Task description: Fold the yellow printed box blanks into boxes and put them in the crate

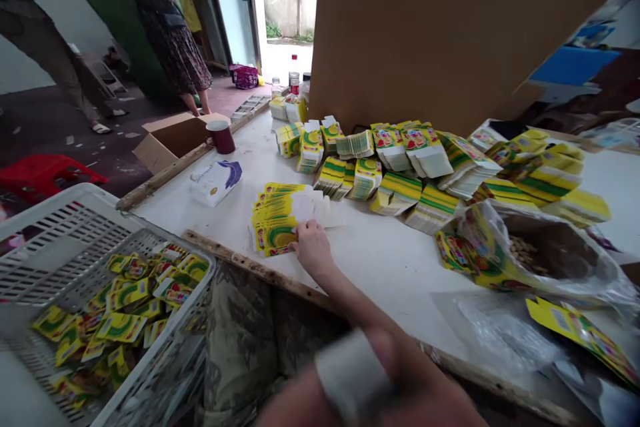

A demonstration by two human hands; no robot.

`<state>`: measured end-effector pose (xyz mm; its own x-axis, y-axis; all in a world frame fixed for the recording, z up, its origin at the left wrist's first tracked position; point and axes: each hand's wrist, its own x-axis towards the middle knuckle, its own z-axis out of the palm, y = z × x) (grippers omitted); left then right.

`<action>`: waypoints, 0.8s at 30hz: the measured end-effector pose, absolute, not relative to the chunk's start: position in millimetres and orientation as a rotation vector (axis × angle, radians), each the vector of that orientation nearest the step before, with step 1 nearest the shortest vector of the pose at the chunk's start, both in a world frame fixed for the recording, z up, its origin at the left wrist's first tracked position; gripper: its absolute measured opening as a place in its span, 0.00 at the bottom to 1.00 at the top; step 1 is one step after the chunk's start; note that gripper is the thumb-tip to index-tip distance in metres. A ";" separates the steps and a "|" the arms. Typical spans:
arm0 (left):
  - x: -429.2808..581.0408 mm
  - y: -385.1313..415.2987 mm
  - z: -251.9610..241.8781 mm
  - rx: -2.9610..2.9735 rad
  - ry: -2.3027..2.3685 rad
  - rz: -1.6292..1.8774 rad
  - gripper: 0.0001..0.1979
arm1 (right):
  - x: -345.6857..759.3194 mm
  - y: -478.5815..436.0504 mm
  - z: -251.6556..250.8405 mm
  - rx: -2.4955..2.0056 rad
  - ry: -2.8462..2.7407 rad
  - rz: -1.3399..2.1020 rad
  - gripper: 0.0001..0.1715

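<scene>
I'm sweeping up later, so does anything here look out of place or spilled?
Yes. Pale scraps litter the floor at left, like stray rubbish. Toward the right of the table, yellow packets lie heaped askew, unlike the neater stacks beside them.

The scene is recorded by one camera worn on the head, set above the near edge of a table (380, 273). The view is directed forward and down, and a wide field is covered: a crate (60, 240) is taken in low on the left and a doorway (287, 27) at the far top. Sight beyond the table is partly blocked by a brown panel (425, 33). A blurred pale object (353, 373) is seen very near the lens; its nature cannot be confirmed.
</scene>
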<state>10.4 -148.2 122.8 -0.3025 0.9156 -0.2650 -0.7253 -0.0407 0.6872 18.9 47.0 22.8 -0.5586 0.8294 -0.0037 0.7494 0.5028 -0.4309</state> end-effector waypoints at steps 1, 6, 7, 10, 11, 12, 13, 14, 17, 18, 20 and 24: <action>4.9 -140.5 123.4 0.321 0.919 1.672 0.24 | 18.9 46.0 21.1 -1.356 -2.551 0.560 0.16; -13.1 -110.3 96.1 0.976 1.539 1.409 0.12 | 23.1 42.1 18.5 -1.323 -2.565 0.561 0.13; -13.2 -108.5 85.0 1.038 1.604 1.307 0.13 | 24.1 42.5 17.6 -1.310 -2.558 0.575 0.12; -9.9 -110.8 52.3 0.917 1.572 1.330 0.21 | 26.0 46.7 13.8 -1.287 -2.523 0.643 0.09; -9.1 -112.7 44.5 0.860 1.570 1.430 0.22 | 26.8 48.4 13.4 -1.280 -2.507 0.669 0.08; -9.0 -114.4 39.1 0.799 1.572 1.541 0.24 | 28.1 49.7 14.2 -1.269 -2.488 0.694 0.08; -10.1 -115.5 35.8 0.733 1.582 1.643 0.26 | 30.1 50.3 16.4 -1.258 -2.464 0.717 0.07; -12.4 -115.8 34.4 0.657 1.587 1.727 0.28 | 32.9 49.7 20.1 -1.246 -2.438 0.742 0.06; -23.7 -110.8 35.6 0.418 1.455 1.922 0.33 | 44.7 38.7 38.0 -1.198 -2.370 0.831 0.06; -27.3 -107.7 36.4 0.363 1.349 1.984 0.34 | 49.1 31.7 44.5 -1.164 -2.350 0.892 0.08; -31.2 -100.9 37.7 0.300 1.107 2.080 0.35 | 58.0 14.1 53.9 -1.041 -2.292 1.101 0.10; -25.5 -87.9 39.7 0.262 0.792 2.057 0.30 | 70.6 -18.6 44.3 -0.839 -2.193 1.473 0.15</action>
